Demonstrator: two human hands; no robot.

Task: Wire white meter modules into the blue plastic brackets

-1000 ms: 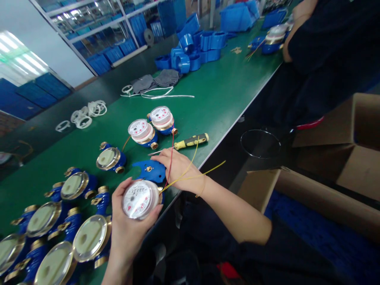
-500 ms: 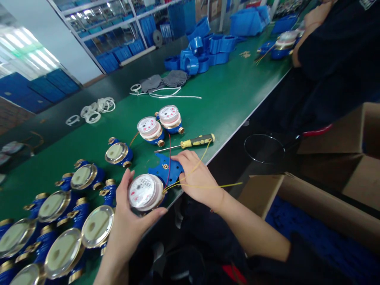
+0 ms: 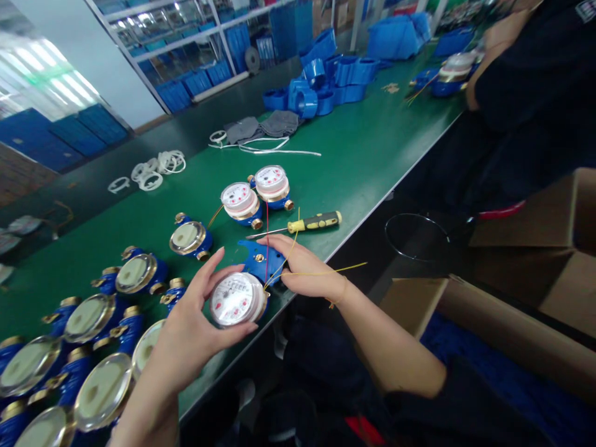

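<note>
My left hand (image 3: 200, 316) is curved round a water meter (image 3: 236, 300) with a white dial, thumb at its near side and fingers at the far side. Thin yellow and red wires come out of this meter's right side. A flat blue bracket (image 3: 261, 261) with a small brass piece lies against the meter, and my right hand (image 3: 307, 266) grips its right edge. The yellow wires (image 3: 326, 272) cross over my right hand. Just beyond, a yellow and black screwdriver (image 3: 315, 221) lies on the green table.
Two white-dial meters (image 3: 241, 202) stand beyond the screwdriver. Several blue and brass meter bodies (image 3: 102, 392) fill the left of the table. Further back are white rings (image 3: 151, 180), grey cloth (image 3: 279, 123) and blue plastic rings (image 3: 306, 102). Open cardboard boxes (image 3: 414, 307) and a co-worker's arm (image 3: 493, 56) are at right.
The held meter has turned, its dial facing up more, and lies slightly further right in view. The yellow wires have shifted, one now pointing upward by the screwdriver. Both hands keep their holds.
</note>
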